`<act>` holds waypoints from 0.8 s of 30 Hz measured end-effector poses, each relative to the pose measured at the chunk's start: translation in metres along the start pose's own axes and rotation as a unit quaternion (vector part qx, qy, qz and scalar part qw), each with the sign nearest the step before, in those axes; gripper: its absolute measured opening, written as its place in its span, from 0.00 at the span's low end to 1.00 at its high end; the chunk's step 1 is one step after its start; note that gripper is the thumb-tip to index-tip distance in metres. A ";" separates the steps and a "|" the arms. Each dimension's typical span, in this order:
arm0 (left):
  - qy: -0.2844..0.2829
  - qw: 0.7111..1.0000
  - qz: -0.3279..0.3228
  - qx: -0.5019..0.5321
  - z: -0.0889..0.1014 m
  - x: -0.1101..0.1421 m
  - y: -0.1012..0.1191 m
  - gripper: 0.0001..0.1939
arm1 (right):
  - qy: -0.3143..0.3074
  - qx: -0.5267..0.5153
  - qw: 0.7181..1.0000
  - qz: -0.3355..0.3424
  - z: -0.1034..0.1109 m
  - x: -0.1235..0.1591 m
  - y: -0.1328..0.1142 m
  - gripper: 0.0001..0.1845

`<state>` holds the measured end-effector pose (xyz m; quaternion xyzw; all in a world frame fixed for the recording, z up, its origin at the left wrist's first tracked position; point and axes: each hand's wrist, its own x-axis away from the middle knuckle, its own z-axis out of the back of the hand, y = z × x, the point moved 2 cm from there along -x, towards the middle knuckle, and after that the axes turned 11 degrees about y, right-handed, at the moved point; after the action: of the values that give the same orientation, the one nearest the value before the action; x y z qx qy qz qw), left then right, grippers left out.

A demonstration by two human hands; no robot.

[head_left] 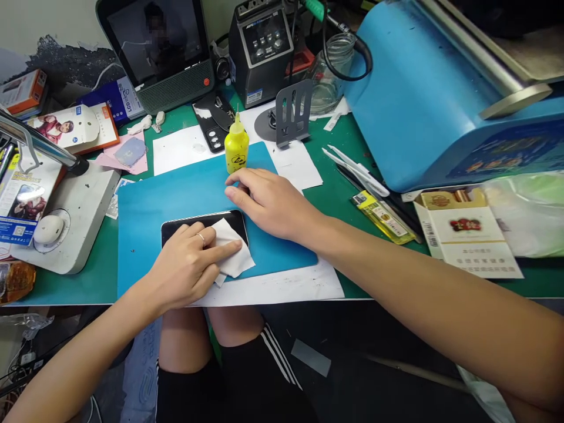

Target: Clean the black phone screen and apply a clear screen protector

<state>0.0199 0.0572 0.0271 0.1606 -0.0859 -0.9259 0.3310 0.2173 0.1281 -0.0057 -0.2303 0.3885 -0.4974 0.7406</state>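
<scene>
Your left hand (189, 262) holds a white cloth (233, 258) against a glossy black, pale-edged phone (238, 222); your right hand (274, 202) curls loosely, its grip unclear.

"LCD" on blue box (113, 98); "吸烟有害健康" on white cigarette pack (473, 234)

green table (103, 264), white paper (286, 286) under a blue mat (141, 232), blue machine (392, 106), black control unit (249, 76), open cardboard pack (476, 244)

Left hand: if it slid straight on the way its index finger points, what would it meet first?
Probably the right hand, near its wrist, across a strip of blue mat; how high that wrist sits is unclear.
</scene>
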 end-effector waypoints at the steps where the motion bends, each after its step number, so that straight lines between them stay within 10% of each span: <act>1: 0.000 1.000 0.005 -0.002 0.000 -0.001 0.000 0.25 | -0.001 -0.001 1.000 0.001 0.000 0.000 0.000 0.19; 18: -0.010 0.999 0.011 -0.029 -0.006 -0.010 0.005 0.26 | -0.004 0.003 1.000 0.002 0.001 0.001 0.000 0.19; 24: 0.024 0.998 0.052 -0.038 0.018 0.036 -0.012 0.24 | -0.004 0.006 1.000 0.014 0.002 0.002 0.002 0.20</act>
<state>-0.0199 0.0446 0.0321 0.1657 -0.0507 -0.9060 0.3863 0.2201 0.1264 -0.0068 -0.2224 0.3857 -0.4889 0.7502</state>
